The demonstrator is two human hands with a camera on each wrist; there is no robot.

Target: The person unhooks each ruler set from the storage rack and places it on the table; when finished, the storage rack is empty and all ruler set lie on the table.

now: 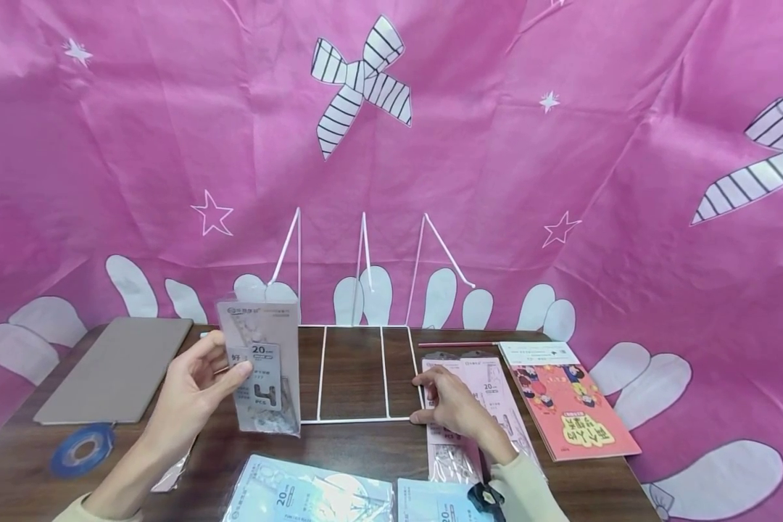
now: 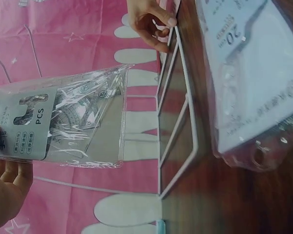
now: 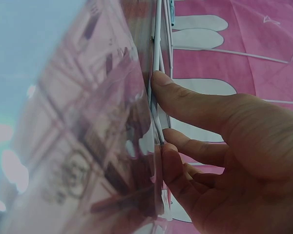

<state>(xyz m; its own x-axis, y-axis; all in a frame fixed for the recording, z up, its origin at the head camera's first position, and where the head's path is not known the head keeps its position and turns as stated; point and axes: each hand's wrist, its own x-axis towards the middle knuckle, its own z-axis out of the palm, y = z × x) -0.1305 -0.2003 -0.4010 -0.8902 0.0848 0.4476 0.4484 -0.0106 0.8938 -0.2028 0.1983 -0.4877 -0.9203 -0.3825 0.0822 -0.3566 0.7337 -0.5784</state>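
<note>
My left hand [image 1: 196, 384] grips a clear ruler-set packet [image 1: 280, 341] by its left side, thumb in front and fingers behind. The packet stands upright above the left end of a white wire rack [image 1: 322, 377]; its grey label reads 20 cm and 4 PCS. In the left wrist view, clear rulers show through the plastic packet [image 2: 95, 126]. My right hand [image 1: 457, 406] pinches the rack's front right corner between thumb and fingers. Pink ruler-set packets [image 1: 496, 391] lie under and beside that hand, partly hidden by it.
Blue ruler-set packets [image 1: 313, 489] lie at the front edge. A red-covered book [image 1: 581, 413] is on the right, a grey notebook [image 1: 120, 370] on the left with a blue tape roll [image 1: 81, 449] before it. Three pairs of rack prongs [image 1: 363, 246] rise against the pink cloth [image 1: 463, 159].
</note>
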